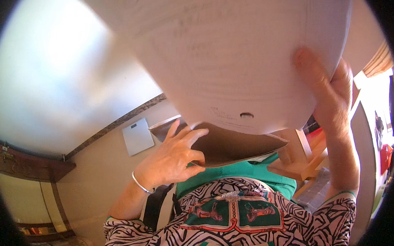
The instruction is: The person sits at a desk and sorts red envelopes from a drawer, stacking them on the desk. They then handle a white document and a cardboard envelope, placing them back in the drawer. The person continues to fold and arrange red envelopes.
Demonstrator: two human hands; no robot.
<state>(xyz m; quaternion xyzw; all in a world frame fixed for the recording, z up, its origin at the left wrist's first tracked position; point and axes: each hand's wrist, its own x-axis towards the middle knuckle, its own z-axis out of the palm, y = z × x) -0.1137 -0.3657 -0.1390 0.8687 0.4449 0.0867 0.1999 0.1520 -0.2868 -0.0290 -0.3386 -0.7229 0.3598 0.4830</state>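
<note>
My right hand (329, 94) grips a large white sheaf of paper (221, 77) by its right edge, thumb on the face. The sheaf fills the upper middle, with faint print and a small dark hole or slot near its lower edge. Below it, a brown envelope (234, 145) gapes open at its mouth. My left hand (176, 153), with a silver bangle on the wrist, is at the envelope's left end. Its thumb and a bent finger close on the near edge while other fingers stretch across the mouth. The sheaf's lower edge overlaps the opening; whether any of it is inside, I cannot tell.
A flat white panel-like device (138, 136) lies on the beige surface to the left. Beyond it is a large bright, glossy surface (69, 71) with a dark edge. Wooden furniture (296, 155) stands close on the right. Lower left, a shelf (47, 237) holds several items.
</note>
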